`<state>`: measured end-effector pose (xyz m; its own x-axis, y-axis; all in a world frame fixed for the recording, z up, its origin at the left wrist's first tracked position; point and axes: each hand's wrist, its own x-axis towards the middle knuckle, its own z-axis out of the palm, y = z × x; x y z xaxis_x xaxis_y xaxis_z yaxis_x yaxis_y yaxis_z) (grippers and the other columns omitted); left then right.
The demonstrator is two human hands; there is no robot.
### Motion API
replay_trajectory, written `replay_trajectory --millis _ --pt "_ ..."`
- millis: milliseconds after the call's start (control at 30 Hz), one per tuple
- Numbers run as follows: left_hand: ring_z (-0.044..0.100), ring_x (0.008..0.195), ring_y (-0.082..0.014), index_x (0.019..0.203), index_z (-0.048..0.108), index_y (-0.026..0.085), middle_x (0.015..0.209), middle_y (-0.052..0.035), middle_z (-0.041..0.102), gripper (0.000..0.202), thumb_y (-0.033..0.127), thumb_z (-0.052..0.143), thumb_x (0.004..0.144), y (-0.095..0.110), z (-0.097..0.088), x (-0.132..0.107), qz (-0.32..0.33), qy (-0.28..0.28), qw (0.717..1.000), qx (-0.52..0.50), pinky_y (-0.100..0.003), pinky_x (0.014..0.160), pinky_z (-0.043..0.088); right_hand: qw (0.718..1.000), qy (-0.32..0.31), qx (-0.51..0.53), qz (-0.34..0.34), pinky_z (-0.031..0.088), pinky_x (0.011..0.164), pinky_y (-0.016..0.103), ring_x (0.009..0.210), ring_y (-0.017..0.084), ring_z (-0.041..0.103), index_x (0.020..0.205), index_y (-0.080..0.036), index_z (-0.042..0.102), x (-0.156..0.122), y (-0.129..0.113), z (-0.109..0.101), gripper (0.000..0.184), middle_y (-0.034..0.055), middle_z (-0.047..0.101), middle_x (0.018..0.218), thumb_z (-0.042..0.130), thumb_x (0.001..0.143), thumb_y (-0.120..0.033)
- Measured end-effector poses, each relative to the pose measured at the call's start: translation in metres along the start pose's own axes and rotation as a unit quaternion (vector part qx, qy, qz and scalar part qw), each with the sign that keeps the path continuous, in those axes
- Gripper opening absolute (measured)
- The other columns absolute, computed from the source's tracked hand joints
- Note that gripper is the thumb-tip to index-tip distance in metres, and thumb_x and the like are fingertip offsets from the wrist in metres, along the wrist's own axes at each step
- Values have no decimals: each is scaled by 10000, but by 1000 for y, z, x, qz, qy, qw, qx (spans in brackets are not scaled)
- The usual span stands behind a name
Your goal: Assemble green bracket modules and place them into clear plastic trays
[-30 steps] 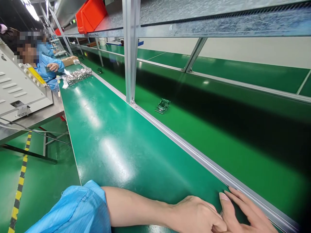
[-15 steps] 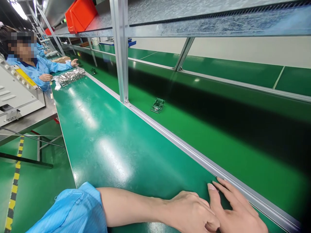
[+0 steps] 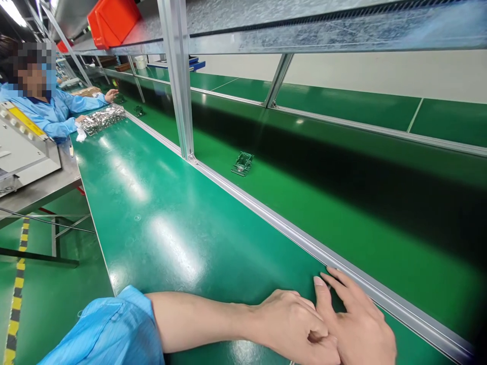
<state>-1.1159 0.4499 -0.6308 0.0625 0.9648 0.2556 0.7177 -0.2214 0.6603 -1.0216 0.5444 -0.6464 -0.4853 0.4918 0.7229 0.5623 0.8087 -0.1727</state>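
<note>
Blue cloth sleeve [image 3: 110,327] at the elbow, the left hand [image 3: 294,324] curls loosely against the spread-fingered right hand [image 3: 359,322] beside a metal rail [image 3: 266,214]; whether anything is held, I cannot tell. Across the rail, well apart from both hands, lies a circuit board [image 3: 242,163]; farther left, a co-worker [image 3: 53,114] leans on the green surface [image 3: 228,243].

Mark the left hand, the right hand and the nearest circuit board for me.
Left hand [image 3: 289,323]: head view, on its back.
Right hand [image 3: 363,327]: head view, on its back.
Nearest circuit board [image 3: 242,162]: head view, middle of its upper face.
</note>
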Motion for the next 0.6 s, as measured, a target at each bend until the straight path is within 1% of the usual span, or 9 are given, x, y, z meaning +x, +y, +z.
replay_trajectory --millis 67,200,267,333,400,467,600 --pt "542 515 -77 395 305 183 387 48 342 465 241 604 746 -2 0 0 0 -3 1000 -4 -146 594 446 1000 0 10 13 545 778 414 884 265 680 840 -204 646 -1 0 0 471 102 706 992 341 939 -548" --pt "561 532 -94 400 306 189 387 50 359 529 353 650 766 -5 6 2 -4 -9 1000 -11 -172 585 449 998 -31 24 47 539 803 439 913 281 674 817 -211 649 -1 -1 -1 505 111 701 1016 333 912 -593" --pt "583 557 -112 400 307 191 396 51 386 567 415 700 743 -5 10 3 -9 -12 1000 -11 -194 573 449 996 -52 24 70 536 811 460 932 293 672 806 -221 649 0 -2 -2 534 111 702 1028 313 897 -626" --pt "592 568 -122 400 313 192 402 52 406 579 437 732 715 -5 13 3 -11 -15 1000 -6 -210 579 454 994 -66 25 87 533 817 478 947 302 670 800 -230 649 1 -3 -4 551 109 702 1038 302 882 -650" --pt "586 568 -117 402 321 192 404 49 414 552 403 713 727 -5 11 3 -4 -18 1000 -4 -205 594 458 993 -68 31 92 531 821 488 953 308 669 792 -230 645 1 -4 -5 549 115 702 1039 303 876 -652" --pt "571 557 -103 408 327 190 402 45 406 498 333 657 752 -4 7 2 6 -21 1000 -5 -185 594 451 993 -67 37 94 527 830 494 956 311 668 786 -225 639 1 -5 -5 543 125 701 1038 306 878 -644" --pt "531 512 -78 413 314 187 387 51 345 437 242 593 744 -3 -1 0 11 -24 1000 -7 -159 573 434 992 -67 37 98 522 850 494 963 306 667 790 -224 639 1 -6 -6 542 124 699 1049 302 888 -638"
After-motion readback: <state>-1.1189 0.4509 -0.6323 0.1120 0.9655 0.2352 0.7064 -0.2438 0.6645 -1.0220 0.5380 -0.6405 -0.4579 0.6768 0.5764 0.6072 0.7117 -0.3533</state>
